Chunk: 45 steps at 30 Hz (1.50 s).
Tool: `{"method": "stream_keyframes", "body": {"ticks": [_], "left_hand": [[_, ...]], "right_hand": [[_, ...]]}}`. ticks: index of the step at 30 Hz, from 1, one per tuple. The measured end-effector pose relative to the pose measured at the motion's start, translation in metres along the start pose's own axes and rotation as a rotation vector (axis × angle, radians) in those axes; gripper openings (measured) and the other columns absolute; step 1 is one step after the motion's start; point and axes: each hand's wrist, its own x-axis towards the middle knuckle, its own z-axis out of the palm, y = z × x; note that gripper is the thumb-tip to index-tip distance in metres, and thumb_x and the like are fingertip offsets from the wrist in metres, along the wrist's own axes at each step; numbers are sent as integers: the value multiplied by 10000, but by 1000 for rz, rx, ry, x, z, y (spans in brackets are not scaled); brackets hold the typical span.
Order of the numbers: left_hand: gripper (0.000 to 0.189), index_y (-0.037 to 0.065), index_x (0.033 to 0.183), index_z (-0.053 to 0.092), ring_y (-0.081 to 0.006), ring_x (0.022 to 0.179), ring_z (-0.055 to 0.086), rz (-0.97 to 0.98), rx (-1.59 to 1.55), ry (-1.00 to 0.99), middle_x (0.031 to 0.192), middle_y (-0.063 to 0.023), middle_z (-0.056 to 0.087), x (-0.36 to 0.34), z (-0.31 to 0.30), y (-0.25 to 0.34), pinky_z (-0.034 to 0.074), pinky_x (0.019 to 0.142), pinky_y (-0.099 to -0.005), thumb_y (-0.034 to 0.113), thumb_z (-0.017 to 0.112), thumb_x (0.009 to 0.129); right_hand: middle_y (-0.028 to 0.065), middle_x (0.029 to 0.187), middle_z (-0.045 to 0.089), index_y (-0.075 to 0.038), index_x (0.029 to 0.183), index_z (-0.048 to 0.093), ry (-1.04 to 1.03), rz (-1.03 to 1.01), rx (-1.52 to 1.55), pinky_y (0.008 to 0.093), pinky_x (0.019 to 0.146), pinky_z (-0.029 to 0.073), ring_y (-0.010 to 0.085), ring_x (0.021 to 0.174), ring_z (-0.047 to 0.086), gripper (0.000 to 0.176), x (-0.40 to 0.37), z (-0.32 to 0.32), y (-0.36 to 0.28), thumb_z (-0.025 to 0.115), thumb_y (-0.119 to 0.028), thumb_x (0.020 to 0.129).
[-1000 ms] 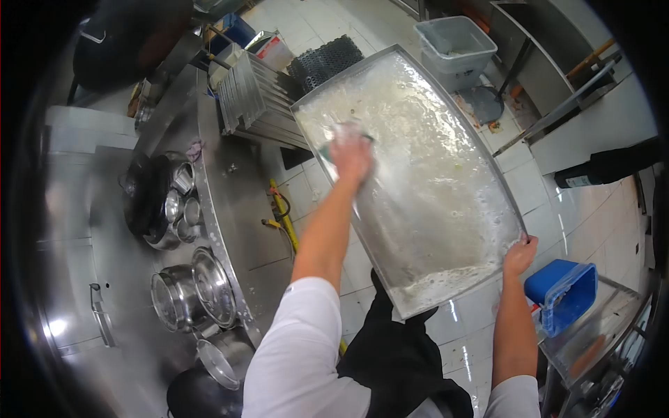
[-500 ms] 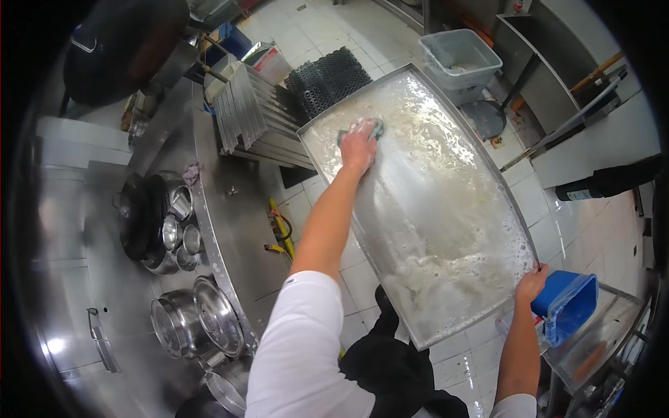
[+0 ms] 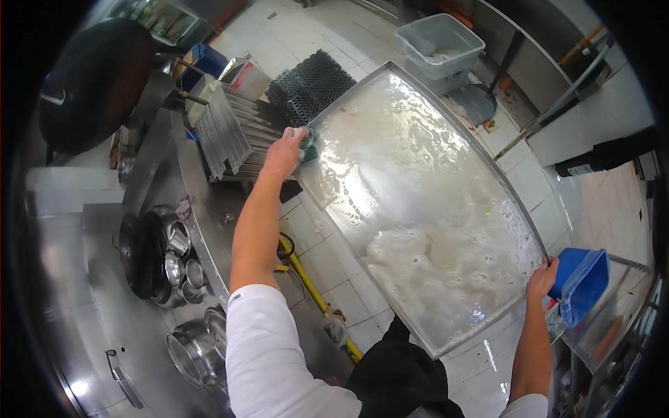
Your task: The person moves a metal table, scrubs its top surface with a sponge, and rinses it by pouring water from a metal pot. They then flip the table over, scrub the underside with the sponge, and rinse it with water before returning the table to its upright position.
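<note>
A large, shallow metal tray (image 3: 435,174) tilts in front of me, its inside wet with cloudy, soapy water and foam. At its upper-left corner, my left hand (image 3: 284,152) is closed around a green scouring pad (image 3: 307,145), which lies against the rim. The fingers are wet with suds and partly hide the pad. Over on the lower right, my right hand (image 3: 541,279) grips the tray's edge, fingers wrapped around the rim.
Metal slatted filters (image 3: 226,132) lean beside the steel counter (image 3: 202,202) at left. Beyond the tray are a black perforated mat (image 3: 311,85), a clear plastic bin (image 3: 440,47) and a dustpan (image 3: 474,104). A blue bin (image 3: 584,287) stands by my right hand.
My left hand has moved left with the scouring pad, from the tray's inner surface to its upper-left corner. My right hand keeps its hold on the rim. Foamy water has spread over the lower part.
</note>
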Motion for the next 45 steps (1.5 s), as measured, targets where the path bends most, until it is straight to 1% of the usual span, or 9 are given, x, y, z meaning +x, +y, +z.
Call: {"method": "stream_keyframes", "body": {"ticks": [10,16,20,22,30,36,38,42,45], "left_hand": [[290,60,1104,514,-398,959,608,-23,-111,484,986,-192,633,156,58,53,488,798,-492,109,535,819],[286,71,1064,591,-390,1007,601,-214,-184,197,1055,-198,637,93,25,9,473,851,-470,205,576,812],[299,71,1040,591,-393,994,607,-278,12,259,1017,-196,649,86,36,-12,480,831,-478,143,605,751],[299,66,1050,588,-404,1005,602,-194,62,55,1030,-210,646,117,13,16,478,850,-481,131,598,758],[246,40,1028,591,-401,1010,603,70,-28,292,1055,-223,639,296,49,156,485,861,-474,143,548,809],[396,54,1186,584,-356,1135,565,115,-615,270,1172,-145,631,282,10,193,440,963,-441,67,575,790],[490,69,1252,561,-331,1258,477,699,79,539,1284,-108,578,290,2,196,370,1040,-448,68,626,767],[594,138,1263,574,-345,1366,337,594,243,295,1336,-115,534,306,28,215,296,1085,-485,6,581,684],[465,88,1139,613,-369,1106,571,596,280,-158,1111,-172,643,305,14,233,464,920,-458,43,625,676]], "right_hand": [[244,894,597,13,1004,518,34,-19,-21,442,757,418,428,838,552,232,0,6,2,503,-216,967],[250,903,594,16,1013,522,-10,134,-22,442,757,426,426,846,557,186,-7,-8,-25,512,-161,957],[246,927,579,17,999,511,-10,40,-29,455,752,415,429,851,546,168,0,5,-4,528,-139,942],[239,924,569,15,988,509,13,1,-48,463,750,407,430,855,540,153,0,1,-11,535,-125,933],[214,882,546,11,938,506,44,17,-160,468,750,395,415,873,528,112,-2,-3,-27,555,-81,897],[203,884,563,19,914,521,50,44,-61,452,757,401,399,870,533,105,-2,-2,-16,564,-70,879],[202,894,569,15,919,535,49,22,-31,450,760,405,393,869,535,93,-2,-2,-24,564,-60,873],[200,895,566,12,913,538,63,50,-6,451,760,405,395,865,533,72,1,-4,-26,562,-34,864],[195,892,560,10,896,532,96,22,-3,451,756,404,393,864,534,54,-4,-5,-37,561,-12,857]]}}
